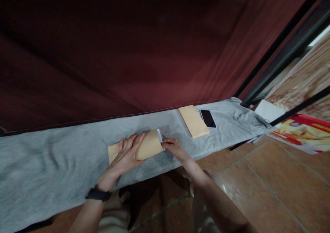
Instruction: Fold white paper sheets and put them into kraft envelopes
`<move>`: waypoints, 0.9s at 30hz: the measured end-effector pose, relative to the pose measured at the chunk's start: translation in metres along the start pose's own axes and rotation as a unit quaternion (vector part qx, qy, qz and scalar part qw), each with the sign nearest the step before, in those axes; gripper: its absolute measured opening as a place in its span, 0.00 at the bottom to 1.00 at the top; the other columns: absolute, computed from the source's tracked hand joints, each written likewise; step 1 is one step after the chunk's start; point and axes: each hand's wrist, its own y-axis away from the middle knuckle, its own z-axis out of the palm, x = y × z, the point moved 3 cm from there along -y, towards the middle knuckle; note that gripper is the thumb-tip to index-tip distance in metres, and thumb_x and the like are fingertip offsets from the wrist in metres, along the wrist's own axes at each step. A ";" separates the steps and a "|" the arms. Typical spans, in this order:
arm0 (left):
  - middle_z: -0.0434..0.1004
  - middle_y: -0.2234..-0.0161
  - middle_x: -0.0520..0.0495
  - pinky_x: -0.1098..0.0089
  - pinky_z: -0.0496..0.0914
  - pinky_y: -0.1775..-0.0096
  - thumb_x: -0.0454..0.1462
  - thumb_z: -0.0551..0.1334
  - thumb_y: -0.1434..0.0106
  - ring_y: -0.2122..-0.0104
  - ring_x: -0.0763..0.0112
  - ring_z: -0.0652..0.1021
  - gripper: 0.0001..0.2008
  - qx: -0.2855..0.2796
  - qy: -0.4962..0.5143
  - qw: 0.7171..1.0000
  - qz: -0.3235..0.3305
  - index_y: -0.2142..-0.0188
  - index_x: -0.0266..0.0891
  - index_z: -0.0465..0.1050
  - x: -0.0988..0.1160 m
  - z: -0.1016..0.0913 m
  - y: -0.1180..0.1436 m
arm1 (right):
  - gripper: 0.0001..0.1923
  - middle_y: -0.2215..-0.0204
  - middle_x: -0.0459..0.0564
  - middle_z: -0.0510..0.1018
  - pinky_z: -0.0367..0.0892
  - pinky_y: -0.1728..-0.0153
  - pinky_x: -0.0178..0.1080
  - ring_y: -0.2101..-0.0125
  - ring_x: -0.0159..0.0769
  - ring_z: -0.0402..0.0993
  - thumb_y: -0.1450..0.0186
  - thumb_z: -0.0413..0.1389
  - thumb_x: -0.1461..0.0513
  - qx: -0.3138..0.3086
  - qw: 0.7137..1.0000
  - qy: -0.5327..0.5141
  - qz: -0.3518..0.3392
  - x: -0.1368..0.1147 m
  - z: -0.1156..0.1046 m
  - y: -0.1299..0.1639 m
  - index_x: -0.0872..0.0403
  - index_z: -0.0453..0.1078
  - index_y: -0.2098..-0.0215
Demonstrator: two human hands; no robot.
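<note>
A tan paper envelope lies on the grey cloth, its right end bulging open. My left hand is laid across its middle, fingers over the far side and thumb along the near edge, holding it down. A strip of white paper sticks out of the envelope's right end. My right hand pinches this paper at its near corner, thumb and fingers pressed together. How much paper is inside the envelope is hidden.
Right of my hands, a stack of tan envelopes lies beside a dark-screened phone. The grey cloth covers a long narrow table against a dark red curtain. Black metal bars and a red-and-yellow printed box stand at right.
</note>
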 end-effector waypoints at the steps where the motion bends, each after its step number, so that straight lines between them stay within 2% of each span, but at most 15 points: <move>1: 0.60 0.36 0.38 0.40 0.42 0.34 0.39 0.65 0.47 0.36 0.47 0.62 0.53 0.001 -0.002 1.000 0.003 0.28 0.48 0.37 0.000 0.000 0.000 | 0.04 0.81 0.40 0.73 0.62 0.70 0.33 0.75 0.30 0.67 0.48 0.61 0.60 -0.003 1.000 -0.004 0.011 0.000 0.001 0.000 0.52 0.74 0.77; 6: 0.58 0.35 0.37 0.40 0.41 0.34 0.38 0.65 0.47 0.35 0.47 0.60 0.53 0.004 -0.012 1.000 0.018 0.28 0.49 0.37 0.001 0.002 -0.002 | 0.06 0.78 0.42 0.74 0.67 0.70 0.36 0.73 0.33 0.69 0.49 0.63 0.59 -0.009 0.998 -0.035 0.053 0.001 0.003 0.001 0.53 0.73 0.77; 11: 0.58 0.34 0.37 0.40 0.40 0.34 0.37 0.65 0.47 0.34 0.48 0.60 0.52 0.006 -0.011 1.000 0.027 0.28 0.49 0.37 0.003 0.001 -0.004 | 0.09 0.76 0.42 0.74 0.70 0.71 0.36 0.73 0.33 0.71 0.52 0.65 0.60 0.009 0.995 -0.078 0.061 0.004 0.004 0.002 0.52 0.70 0.78; 18: 0.58 0.34 0.36 0.41 0.39 0.34 0.37 0.64 0.47 0.34 0.48 0.59 0.51 0.001 -0.014 0.999 0.029 0.28 0.47 0.39 0.002 0.003 -0.005 | 0.08 0.78 0.42 0.74 0.71 0.71 0.36 0.73 0.33 0.72 0.53 0.65 0.62 -0.005 0.994 -0.093 0.061 -0.001 0.003 0.008 0.52 0.70 0.78; 23: 0.58 0.34 0.36 0.41 0.40 0.34 0.39 0.64 0.46 0.33 0.46 0.58 0.50 0.005 -0.012 0.999 0.035 0.28 0.47 0.40 0.001 0.003 -0.005 | 0.10 0.76 0.40 0.74 0.70 0.73 0.34 0.73 0.32 0.71 0.54 0.63 0.63 -0.012 0.993 -0.108 0.039 -0.006 0.005 0.012 0.51 0.71 0.73; 27: 0.59 0.34 0.36 0.41 0.41 0.34 0.39 0.65 0.46 0.33 0.46 0.58 0.50 0.005 -0.014 0.999 0.036 0.28 0.47 0.40 0.000 0.003 -0.005 | 0.17 0.78 0.36 0.71 0.65 0.77 0.32 0.78 0.29 0.67 0.56 0.62 0.64 0.034 0.992 -0.115 0.044 0.000 0.008 0.006 0.50 0.67 0.67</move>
